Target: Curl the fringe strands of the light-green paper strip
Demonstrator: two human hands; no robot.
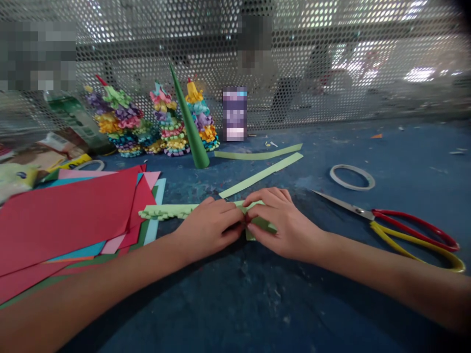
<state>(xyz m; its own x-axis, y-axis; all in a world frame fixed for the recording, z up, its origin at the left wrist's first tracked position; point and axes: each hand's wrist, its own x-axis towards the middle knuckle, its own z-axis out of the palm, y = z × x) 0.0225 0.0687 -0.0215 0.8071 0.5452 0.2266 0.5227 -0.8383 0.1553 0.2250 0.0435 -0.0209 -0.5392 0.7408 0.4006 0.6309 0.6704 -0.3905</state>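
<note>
A light green paper strip (172, 210) lies across the table in front of me, its left stretch edged with small curled fringes. My left hand (211, 223) is closed on the strip near its middle, fingers bent and pressed together. Right beside it, my right hand (281, 223) pinches the strip's right part, thumb and fingertips meeting close to the left fingertips. Both hands partly cover the paper there. Beyond them lie two plain light green strips, one slanted (261, 175) and one nearly level (257, 155). A dark green paper cone (193, 132) stands upright behind.
Scissors (362, 212) with red and yellow handles lie at right, below a tape roll (352, 177). Stacked coloured paper (69, 215) covers the left side. Several fringed paper cones (172, 122), a bottle (79, 122) and a phone-like screen (234, 114) stand before the perforated metal panel (331, 98).
</note>
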